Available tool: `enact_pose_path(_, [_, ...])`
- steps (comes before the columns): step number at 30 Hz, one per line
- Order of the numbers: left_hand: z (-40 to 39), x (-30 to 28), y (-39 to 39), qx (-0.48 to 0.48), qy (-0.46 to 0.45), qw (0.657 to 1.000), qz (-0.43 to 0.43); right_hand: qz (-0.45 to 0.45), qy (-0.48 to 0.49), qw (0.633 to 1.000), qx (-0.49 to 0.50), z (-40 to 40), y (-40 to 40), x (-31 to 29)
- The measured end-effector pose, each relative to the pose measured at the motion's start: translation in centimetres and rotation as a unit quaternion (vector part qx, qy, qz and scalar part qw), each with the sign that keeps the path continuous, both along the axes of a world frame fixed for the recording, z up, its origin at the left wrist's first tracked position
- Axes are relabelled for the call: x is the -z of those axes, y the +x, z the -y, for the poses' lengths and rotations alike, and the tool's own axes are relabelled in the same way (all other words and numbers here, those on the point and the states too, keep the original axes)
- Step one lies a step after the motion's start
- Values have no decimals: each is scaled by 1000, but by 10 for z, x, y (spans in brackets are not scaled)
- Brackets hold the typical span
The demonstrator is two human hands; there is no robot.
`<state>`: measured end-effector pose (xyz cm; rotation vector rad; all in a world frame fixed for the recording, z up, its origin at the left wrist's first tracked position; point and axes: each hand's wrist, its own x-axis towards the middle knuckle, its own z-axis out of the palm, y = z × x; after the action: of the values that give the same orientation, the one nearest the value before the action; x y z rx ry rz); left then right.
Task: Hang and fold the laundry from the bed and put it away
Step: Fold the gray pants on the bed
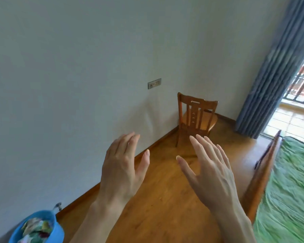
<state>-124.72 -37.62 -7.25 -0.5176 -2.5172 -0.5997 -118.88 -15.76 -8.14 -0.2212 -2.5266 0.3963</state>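
My left hand (121, 165) and my right hand (210, 167) are both raised in front of me over the wooden floor, palms down, fingers spread, holding nothing. The bed (291, 186) with a green cover and a wooden side rail lies along the right edge. At the bottom left a blue plastic basin (57, 225) holds several crumpled colourful cloths (36, 228). No garment is in either hand.
A wooden chair (196, 118) stands in the far corner against the white wall. A grey-blue curtain (270, 71) hangs at the right beside an open balcony door. A wall socket plate (154, 83) is on the wall.
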Motion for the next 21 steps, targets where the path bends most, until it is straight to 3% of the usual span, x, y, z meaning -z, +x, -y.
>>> enact_pose_path(11, [-140,34,-169,172,-2,985,22,37,-3,988,150,-107,-85,12])
enact_pose_path(21, [-267,26,-321,295,14,955,10,46,-14,961,273,-187,-201,0])
